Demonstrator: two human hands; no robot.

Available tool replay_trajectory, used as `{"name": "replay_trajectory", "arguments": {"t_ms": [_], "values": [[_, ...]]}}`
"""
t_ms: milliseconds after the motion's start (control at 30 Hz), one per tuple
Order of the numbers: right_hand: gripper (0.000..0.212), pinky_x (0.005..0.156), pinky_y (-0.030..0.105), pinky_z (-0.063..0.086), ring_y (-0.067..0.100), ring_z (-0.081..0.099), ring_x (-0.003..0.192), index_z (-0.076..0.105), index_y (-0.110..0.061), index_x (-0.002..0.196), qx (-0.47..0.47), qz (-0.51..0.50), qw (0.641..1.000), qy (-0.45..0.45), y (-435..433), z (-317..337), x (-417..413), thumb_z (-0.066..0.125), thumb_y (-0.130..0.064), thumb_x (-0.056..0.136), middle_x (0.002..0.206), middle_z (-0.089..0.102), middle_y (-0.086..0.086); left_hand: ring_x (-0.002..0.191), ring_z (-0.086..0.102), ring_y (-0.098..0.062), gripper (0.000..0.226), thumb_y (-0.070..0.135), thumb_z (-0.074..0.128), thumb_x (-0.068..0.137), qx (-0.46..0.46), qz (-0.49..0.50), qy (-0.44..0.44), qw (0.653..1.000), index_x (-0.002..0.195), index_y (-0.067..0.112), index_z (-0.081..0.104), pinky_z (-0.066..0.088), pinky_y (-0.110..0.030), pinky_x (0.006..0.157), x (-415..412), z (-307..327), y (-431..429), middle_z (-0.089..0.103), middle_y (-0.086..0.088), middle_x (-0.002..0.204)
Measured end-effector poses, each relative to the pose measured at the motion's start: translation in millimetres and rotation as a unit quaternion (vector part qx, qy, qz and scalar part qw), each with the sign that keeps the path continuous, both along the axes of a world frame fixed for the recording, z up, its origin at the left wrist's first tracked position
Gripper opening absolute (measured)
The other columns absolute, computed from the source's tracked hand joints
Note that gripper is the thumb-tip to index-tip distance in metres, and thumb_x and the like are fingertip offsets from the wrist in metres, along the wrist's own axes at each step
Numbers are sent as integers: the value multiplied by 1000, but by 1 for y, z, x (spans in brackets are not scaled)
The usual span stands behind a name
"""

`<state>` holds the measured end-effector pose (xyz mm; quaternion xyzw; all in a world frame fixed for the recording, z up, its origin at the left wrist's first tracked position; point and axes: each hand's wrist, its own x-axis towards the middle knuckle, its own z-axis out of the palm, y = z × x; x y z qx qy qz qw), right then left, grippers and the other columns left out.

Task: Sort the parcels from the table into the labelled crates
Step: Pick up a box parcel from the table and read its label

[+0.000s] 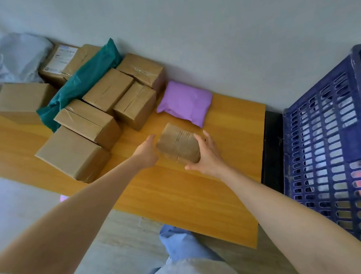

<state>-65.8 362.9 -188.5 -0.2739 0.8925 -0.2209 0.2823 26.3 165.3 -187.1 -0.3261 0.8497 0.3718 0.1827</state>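
- So, biggest first: the long orange-brown wooden table holds nearly all the load, so I judge the sort is at an early stage.
- Dark blue slotted plastic crate stands at my right, close to the table end. Pale and reddish shapes show through the slots, so probably a few parcels are already in. I can't read any label from here.
- Pile of plain brown taped cardboard boxes, around eight, is bunched touching at the far left of the table. All are left to sort.
- Crumpled grey plastic bag sits in the far left corner by the wall, unsorted.
- Long teal plastic mailer lies slantwise across the box pile, unsorted.
- Lilac plastic mailer lies flat on its own, just beside the pile and just beyond the parcel in hand.
- Small brown tape-banded parcel is the current item, between both hands over mid-table. I can't tell if it's clear of the top.
- My right hand clasps its right side, thumb at the near corner, fingers along the right edge.
- My left hand is at its left side with the fingers hidden, so I can't tell grip from touch.
- Next, as I judge it: carry this one right to the crate.
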Motion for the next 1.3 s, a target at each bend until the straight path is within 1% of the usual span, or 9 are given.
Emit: {"name": "replay_trajectory", "arguments": {"t_ms": [133, 267, 467, 600, 667, 733, 900, 1133, 1300], "values": [[112, 118, 45, 17, 25, 3, 147, 11, -28, 152, 0, 28, 1000, 0, -7, -7, -10, 85, -31, 68, 160, -7, 2, 128, 48, -30, 75, 7, 61, 89, 8, -5, -15, 1000, 151, 13, 20, 48, -37, 95, -10, -7, -4, 39, -13, 148], [106, 114, 36, 25, 25, 20, 140, 20, -23, 151, -46, 28, 998, 16, -10, -11, -14, 86, -23, 67, 153, 20, 4, 121, 52, -28, 57, 13, 64, 88, 13, 5, 2, 1000, 140, 10, 43, 44, -31, 87, -13, -14, -3, 53, -12, 135], [105, 110, 28, 30, 19, 34, 133, 32, -17, 146, -88, -52, 994, -37, -19, -6, -22, 90, -22, 59, 144, 38, 4, 121, 51, -25, 57, 25, 63, 90, 61, 74, 16, 995, 143, 18, 41, 47, -34, 91, -21, -7, -12, 51, -11, 135], [91, 74, 5, 40, 9, 53, 108, 45, -16, 135, -185, -195, 955, -126, -31, 10, -26, 92, -14, 56, 114, 54, -9, 105, 54, -21, 64, 30, 66, 89, 125, 124, 36, 984, 145, 22, 36, 52, -32, 78, -31, 11, -18, 53, -9, 127], [86, 68, 3, 41, 8, 56, 103, 46, -17, 132, -224, -232, 934, -154, -38, 19, -27, 91, -14, 58, 111, 58, -9, 107, 56, -22, 69, 29, 67, 89, 165, 139, 41, 976, 148, 20, 32, 51, -30, 73, -37, 22, -20, 54, -7, 125], [83, 73, 6, 43, 8, 57, 104, 47, -18, 131, -251, -261, 917, -169, -45, 28, -28, 90, -16, 61, 115, 59, -7, 107, 58, -22, 65, 28, 65, 90, 200, 133, 50, 969, 147, 19, 34, 51, -33, 77, -45, 36, -23, 56, -6, 124], [72, 96, 29, 48, 11, 61, 106, 50, -25, 127, -300, -333, 875, -181, -62, 51, -27, 88, -26, 65, 118, 63, -4, 106, 60, -21, 51, 27, 59, 95, 264, 81, 85, 957, 143, 19, 42, 52, -34, 81, -64, 72, -39, 59, -3, 125], [59, 101, 35, 43, 12, 65, 104, 53, -23, 128, -399, -381, 791, -265, -87, 87, -19, 81, -22, 76, 107, 69, -8, 95, 62, -19, 48, 29, 56, 97, 335, 55, 114, 934, 142, 23, 41, 52, -40, 89, -73, 112, -61, 60, 0, 113], [57, 108, 42, 40, 18, 59, 116, 52, -20, 132, -421, -389, 782, -246, -109, 107, -10, 77, -24, 80, 127, 62, 1, 113, 59, -24, 49, 36, 52, 98, 365, 35, 122, 922, 144, 28, 37, 47, -45, 101, -70, 131, -83, 53, -2, 135]]}}
